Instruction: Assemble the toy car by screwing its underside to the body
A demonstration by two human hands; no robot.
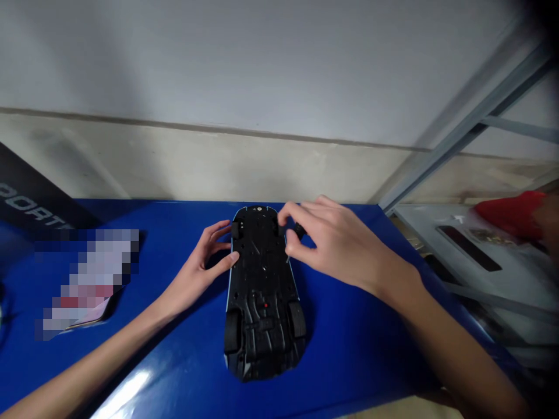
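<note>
A toy car (262, 285) lies upside down on the blue table, its black underside and wheels facing up. My left hand (205, 262) grips the car's left edge, thumb on the underside and fingers along the side. Over the car's right edge, my right hand (332, 238) is closed around a small screwdriver (299, 230). Its dark handle shows between thumb and fingers, and a thin metal shaft points down beside the car's edge. The fingers partly cover the front right wheel.
The blue table (174, 361) meets a wall (244, 163) at the back. At left lie a phone-like object (94, 279), its screen blurred, and a dark box (30, 201) with lettering. A grey metal rack (463, 110) stands at right, with a red item (506, 212) on its shelf.
</note>
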